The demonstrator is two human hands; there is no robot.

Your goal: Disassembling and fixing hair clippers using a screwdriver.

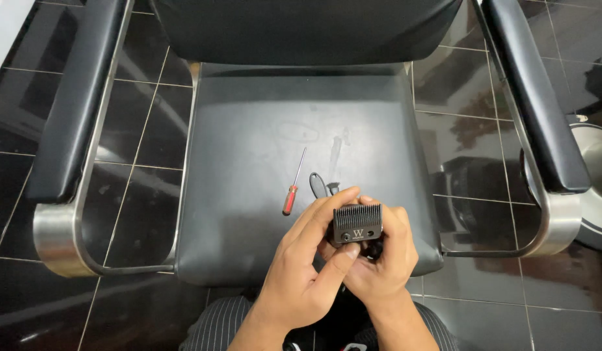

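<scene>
Above the seat (262, 162), both hands' fingers (327, 214) grip the clipper blade (357, 223).

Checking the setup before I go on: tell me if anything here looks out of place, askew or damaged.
Nothing looks damaged or spilled. The one oddity: a red-handled screwdriver and a small brush lie loose on the chair seat. Both hands, left hand and right hand, hold the clipper blade, teeth intact.

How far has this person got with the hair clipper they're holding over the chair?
Both hands, left hand and right hand, grip the clipper, its toothed blade in place. The red-handled screwdriver lies unused on the chair seat beside a small brush. What remains cannot be told.
</scene>
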